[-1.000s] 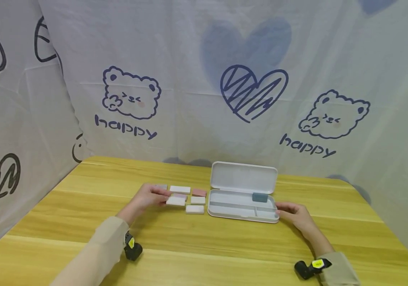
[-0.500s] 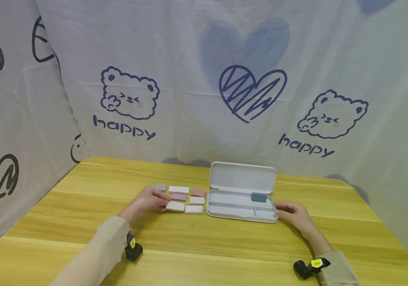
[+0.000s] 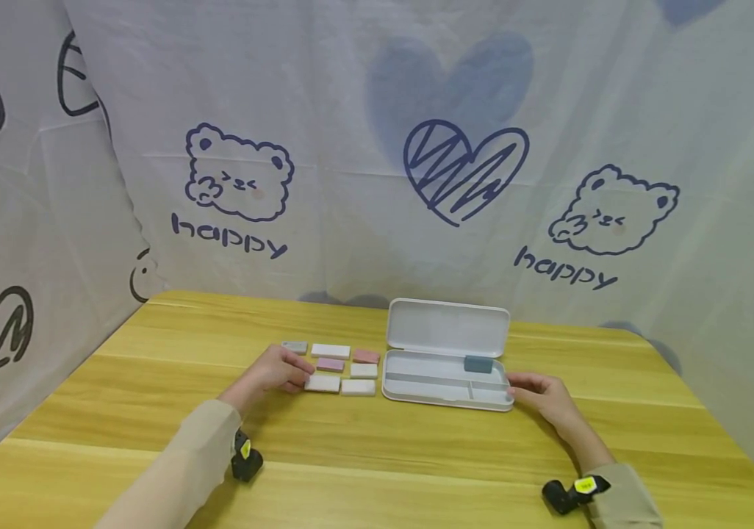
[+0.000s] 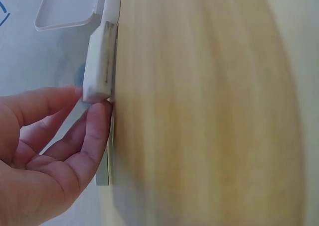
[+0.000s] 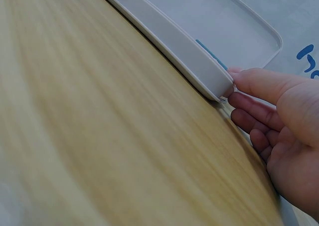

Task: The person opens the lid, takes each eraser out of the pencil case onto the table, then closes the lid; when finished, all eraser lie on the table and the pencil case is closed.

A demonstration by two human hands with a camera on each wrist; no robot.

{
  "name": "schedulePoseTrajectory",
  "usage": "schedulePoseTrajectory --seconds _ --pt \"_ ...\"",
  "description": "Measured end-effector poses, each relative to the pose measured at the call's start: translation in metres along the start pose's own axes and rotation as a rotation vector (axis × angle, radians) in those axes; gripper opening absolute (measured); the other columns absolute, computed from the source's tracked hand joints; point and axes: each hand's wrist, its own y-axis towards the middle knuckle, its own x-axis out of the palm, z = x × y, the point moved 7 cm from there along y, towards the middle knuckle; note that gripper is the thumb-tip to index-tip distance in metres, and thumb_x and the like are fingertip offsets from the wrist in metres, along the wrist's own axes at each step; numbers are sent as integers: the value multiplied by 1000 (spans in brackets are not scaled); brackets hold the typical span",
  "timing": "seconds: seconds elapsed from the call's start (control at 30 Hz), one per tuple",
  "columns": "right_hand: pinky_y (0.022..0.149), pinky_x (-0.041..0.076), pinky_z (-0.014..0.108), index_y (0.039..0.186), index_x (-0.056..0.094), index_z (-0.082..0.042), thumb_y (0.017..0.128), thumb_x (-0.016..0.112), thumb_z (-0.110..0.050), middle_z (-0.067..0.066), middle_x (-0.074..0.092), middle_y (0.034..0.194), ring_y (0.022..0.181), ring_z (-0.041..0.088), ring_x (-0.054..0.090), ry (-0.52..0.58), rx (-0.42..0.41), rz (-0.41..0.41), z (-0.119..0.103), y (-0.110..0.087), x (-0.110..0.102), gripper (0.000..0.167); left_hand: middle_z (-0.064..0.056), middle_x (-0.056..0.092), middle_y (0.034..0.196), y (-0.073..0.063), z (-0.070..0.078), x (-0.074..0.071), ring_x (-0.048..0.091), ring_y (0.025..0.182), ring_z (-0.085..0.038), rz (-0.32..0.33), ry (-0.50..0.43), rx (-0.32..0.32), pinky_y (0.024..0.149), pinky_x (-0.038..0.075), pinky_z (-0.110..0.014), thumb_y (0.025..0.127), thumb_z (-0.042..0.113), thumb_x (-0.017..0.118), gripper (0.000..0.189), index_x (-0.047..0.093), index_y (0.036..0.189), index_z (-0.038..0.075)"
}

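Note:
My left hand (image 3: 280, 369) pinches the left end of a white eraser (image 3: 322, 383), which lies on the table at the front left of a loose group. In the left wrist view the fingertips sit right at the end of that eraser (image 4: 98, 64). A white pencil case (image 3: 419, 399) stands with its lid up to the right, and a teal eraser (image 3: 478, 364) lies in its rear compartment. With thumb and fingers, my right hand (image 3: 547, 399) holds the case's right end; the right wrist view has the fingertips at the case's corner (image 5: 217, 84).
Beside the held eraser lie another white eraser (image 3: 358, 387), a smaller white one (image 3: 364, 371), a purple one (image 3: 331, 364), a pink one (image 3: 367, 356), a long white one (image 3: 331, 351) and a grey one (image 3: 294, 347). A printed cloth (image 3: 350, 257) hangs behind the table.
My left hand has lowered the white eraser onto the table in front of the purple one, which now shows fully. The right hand and the pencil case have stayed in place.

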Motion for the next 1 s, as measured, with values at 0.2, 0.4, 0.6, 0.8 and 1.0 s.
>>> schedulePoseTrajectory --seconds 0.2,0.4,0.6,0.8,1.0 --pt "79 41 18 112 57 8 83 64 -18 20 59 109 98 17 54 -14 2 1 -1 0 0 40 -15 64 76 -2 1 -2 59 61 -15 13 13 -7 58 51 -30 79 -9 58 20 58 96 -18" --pt "80 40 18 113 57 7 83 64 -19 20 59 109 101 23 53 -27 3 0 -1 0 -1 40 -14 62 83 -4 8 -7 57 61 -15 88 26 -2 56 49 -27 81 -5 57 18 59 97 -14" --pt "79 41 18 113 57 8 83 64 -17 20 58 110 98 17 54 -13 10 -1 0 0 -1 40 -13 61 83 -2 14 -3 57 64 -14 117 30 17 54 46 -24 84 -1 57 18 60 97 -12" --pt "80 41 18 114 57 7 83 64 -19 19 58 110 98 17 53 -16 20 -1 -1 -1 -1 41 -12 63 84 1 25 8 61 74 -23 118 95 89 60 49 -30 84 3 59 20 60 99 -10" --pt "80 40 17 113 57 7 82 65 -19 20 59 109 97 15 54 -5 13 -10 -2 -1 -1 41 -18 62 88 7 34 25 62 77 -25 80 58 130 65 50 -34 85 3 57 20 59 100 -11"
